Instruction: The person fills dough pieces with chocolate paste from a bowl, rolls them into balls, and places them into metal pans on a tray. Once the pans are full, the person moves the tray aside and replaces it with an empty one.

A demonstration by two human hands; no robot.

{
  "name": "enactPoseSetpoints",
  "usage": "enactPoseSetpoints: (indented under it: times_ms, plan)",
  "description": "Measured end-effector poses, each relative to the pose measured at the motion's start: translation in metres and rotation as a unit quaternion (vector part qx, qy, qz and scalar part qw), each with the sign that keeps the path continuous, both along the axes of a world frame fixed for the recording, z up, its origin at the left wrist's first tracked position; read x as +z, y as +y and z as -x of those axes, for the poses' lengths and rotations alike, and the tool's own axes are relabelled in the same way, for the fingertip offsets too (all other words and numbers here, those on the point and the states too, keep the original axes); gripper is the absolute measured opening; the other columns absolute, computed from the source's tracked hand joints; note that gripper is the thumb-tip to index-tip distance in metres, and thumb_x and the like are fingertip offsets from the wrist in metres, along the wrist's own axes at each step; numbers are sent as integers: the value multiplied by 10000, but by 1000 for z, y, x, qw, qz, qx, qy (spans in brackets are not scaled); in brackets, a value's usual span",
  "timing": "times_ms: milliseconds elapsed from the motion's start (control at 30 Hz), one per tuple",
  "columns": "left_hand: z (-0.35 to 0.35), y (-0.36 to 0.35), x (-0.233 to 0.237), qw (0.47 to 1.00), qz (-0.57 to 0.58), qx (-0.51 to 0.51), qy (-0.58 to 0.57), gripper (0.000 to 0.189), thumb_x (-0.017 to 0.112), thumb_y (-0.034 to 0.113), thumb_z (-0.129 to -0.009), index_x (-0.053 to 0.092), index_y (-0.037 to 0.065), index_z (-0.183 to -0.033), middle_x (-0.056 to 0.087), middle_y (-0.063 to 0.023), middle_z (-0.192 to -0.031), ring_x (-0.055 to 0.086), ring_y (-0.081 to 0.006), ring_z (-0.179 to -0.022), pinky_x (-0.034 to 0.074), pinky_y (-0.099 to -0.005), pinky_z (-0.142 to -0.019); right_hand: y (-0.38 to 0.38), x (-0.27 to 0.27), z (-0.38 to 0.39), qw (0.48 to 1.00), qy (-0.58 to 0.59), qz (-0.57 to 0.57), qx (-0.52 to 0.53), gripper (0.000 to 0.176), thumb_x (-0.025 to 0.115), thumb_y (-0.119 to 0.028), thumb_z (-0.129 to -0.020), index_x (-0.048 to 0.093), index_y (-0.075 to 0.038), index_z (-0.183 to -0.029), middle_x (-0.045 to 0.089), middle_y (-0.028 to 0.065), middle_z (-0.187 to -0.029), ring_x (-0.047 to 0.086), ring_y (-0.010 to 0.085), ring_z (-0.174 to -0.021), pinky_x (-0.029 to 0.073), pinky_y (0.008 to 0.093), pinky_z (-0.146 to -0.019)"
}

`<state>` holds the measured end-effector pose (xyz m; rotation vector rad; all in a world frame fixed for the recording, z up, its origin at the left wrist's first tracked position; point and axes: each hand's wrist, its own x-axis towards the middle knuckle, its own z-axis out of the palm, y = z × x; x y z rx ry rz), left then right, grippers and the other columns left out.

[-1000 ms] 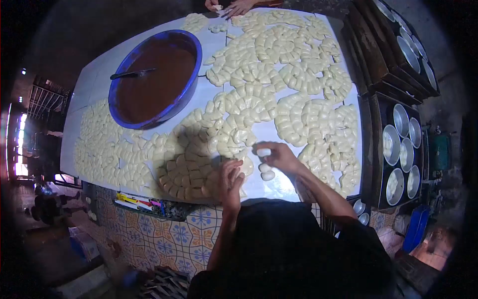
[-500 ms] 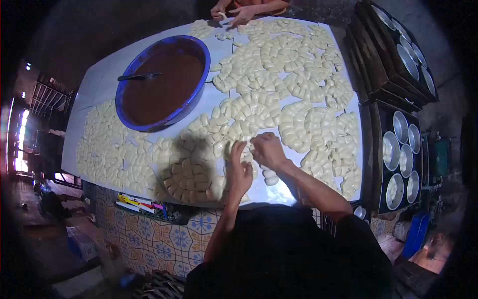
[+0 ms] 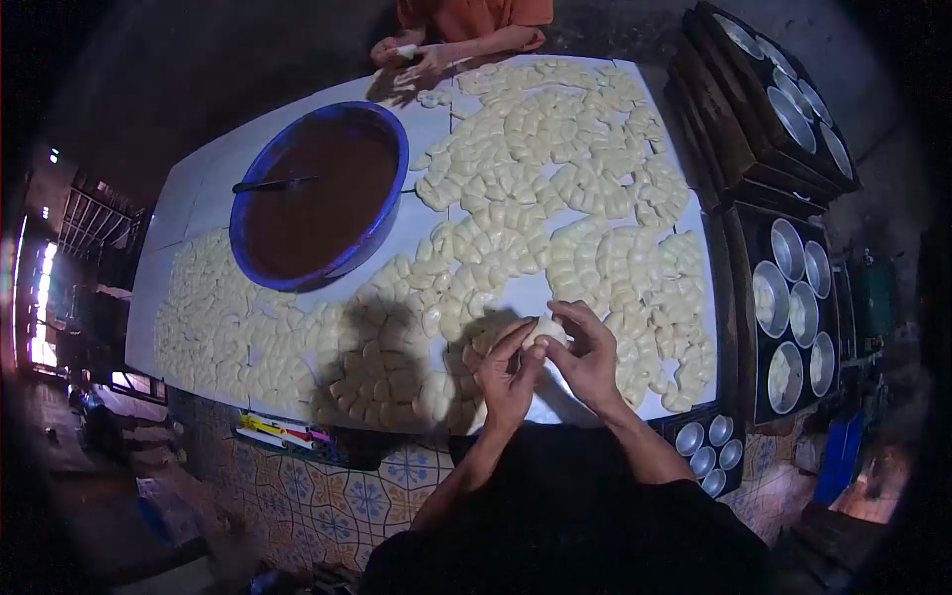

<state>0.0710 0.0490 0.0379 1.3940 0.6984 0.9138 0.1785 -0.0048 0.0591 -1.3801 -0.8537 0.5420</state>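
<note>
Above the near edge of the table, my left hand and my right hand are close together, fingers closed around one pale piece of dough. Thumbs and fingertips of both hands press on it from either side, and they cover part of it. Rows of pale dough pieces lie packed over the table beyond and to the left of my hands. Shadows fall over some of the dough left of my left hand.
A blue basin of brown filling stands on the white table, a dark-handled utensil in it. Across the table, a co-worker's hands handle dough. Stacked trays and round tins stand at right.
My hands have come together and nearer my body, lifting a dough piece off the tabletop. The view has shifted, showing more of the co-worker and a lower tray of tins.
</note>
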Motion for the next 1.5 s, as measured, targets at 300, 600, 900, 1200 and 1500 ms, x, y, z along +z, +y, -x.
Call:
enactPoseSetpoints:
  times_ms: [300,600,900,1200,1500]
  plan:
    - [23,8,-13,804,460,-80,-368,146,565,59,-865,597,54,-1007,611,-44,-1010,582,-167,-959,469,-299,-840,26,-19,10,970,-18,-33,240,598,489,-523,-892,624,38,-1047,373,124,-1299,452,235,-1178,380,337,-934]
    - [26,168,16,922,212,-224,-233,1028,338,773,-804,354,-118,-1316,490,-256,-1260,505,-351,-1150,393,-461,-996,62,-44,-4,921,113,92,362,1243,643,-759,-620,9,-136,-1489,185,103,-1481,329,262,-1267,396,434,-939]
    - [40,367,-1,902,95,-23,421,967,100,752,-856,693,-9,-920,506,-66,-578,472,-166,-574,398,-344,-557,69,-80,-3,925,276,5,260,882,632,-492,-831,152,-127,-1474,291,75,-1447,425,186,-1157,466,322,-843]
    - [39,242,4,983,180,-18,42,1003,175,784,-826,545,-92,-1146,639,-201,-974,627,-304,-902,483,-421,-818,79,-72,0,881,413,11,229,620,573,-207,-911,254,-68,-1424,479,101,-1290,514,162,-1073,471,281,-847]
    - [23,55,-4,920,386,47,-56,442,533,259,-934,476,56,-1322,541,-9,-1003,494,-95,-937,396,-361,-895,43,-74,13,962,226,108,108,139,631,-68,-859,636,-9,-985,570,69,-975,526,129,-815,445,271,-721]
